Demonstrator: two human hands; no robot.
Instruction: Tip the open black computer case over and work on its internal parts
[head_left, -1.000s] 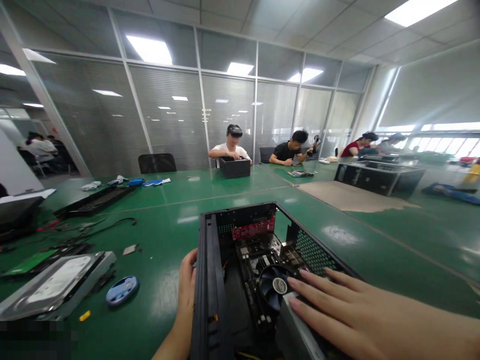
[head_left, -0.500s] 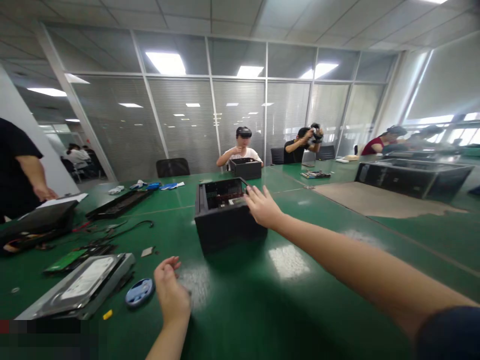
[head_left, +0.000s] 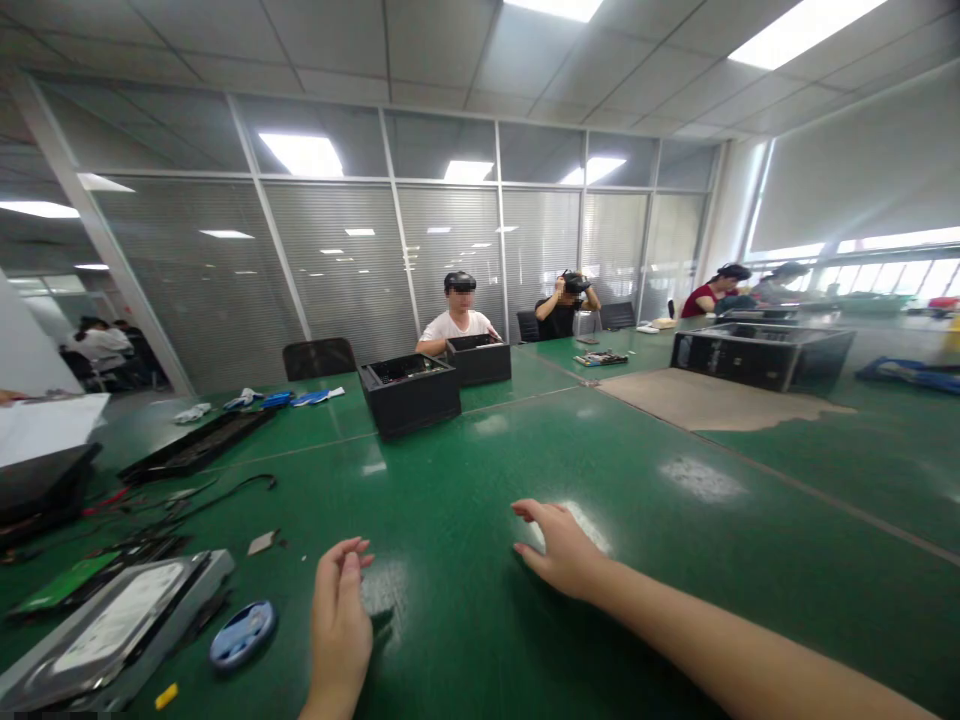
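Note:
My left hand [head_left: 341, 610] is above the green table [head_left: 450, 540], fingers slightly curled and apart, holding nothing. It is nearest to a round blue dish [head_left: 244, 636] on its left. My right hand [head_left: 559, 550] hovers over the table's middle with thumb and fingers apart, also holding nothing. Beyond both hands, out of their reach, stands an open-topped black case [head_left: 416, 405] with parts inside. Just behind it to the right is a second black case [head_left: 484, 365].
On the left lie a metal drive [head_left: 124, 620], a green circuit board [head_left: 71, 583], cables, a yellow piece [head_left: 166, 696] and a long black panel [head_left: 199, 440]. A large black case [head_left: 757, 355] stands by cardboard [head_left: 712, 398] at right. Several people sit around the table.
My right hand has come off the near black case and drawn back toward me. That case now sits farther away, close to the second one. The view has shifted.

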